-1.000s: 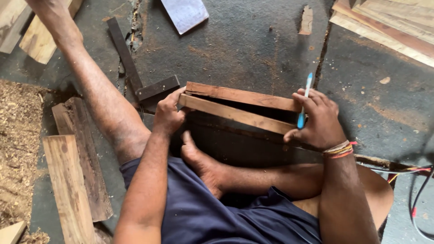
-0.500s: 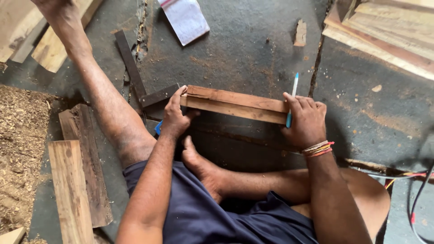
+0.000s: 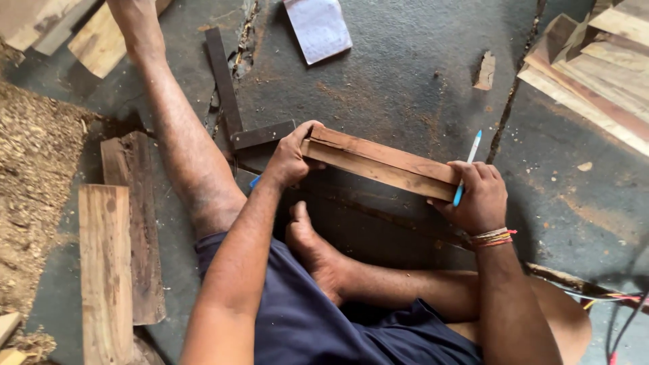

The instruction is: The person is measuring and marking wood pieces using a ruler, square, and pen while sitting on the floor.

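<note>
Two wooden strips lie pressed together edge to edge, held just above a dark board on the floor in front of me. My left hand grips their left end. My right hand clamps their right end and also pinches a blue and white pen that points up and away. A dark metal try square lies on the floor right behind my left hand.
My left leg stretches out to the upper left; my right foot is tucked under the board. Planks and sawdust lie at left, stacked boards at upper right, a notepad at top, cables at lower right.
The two strips, gapped apart a second ago, are now closed flush together. Both hands have kept their grip on the ends, and the view has shifted.
</note>
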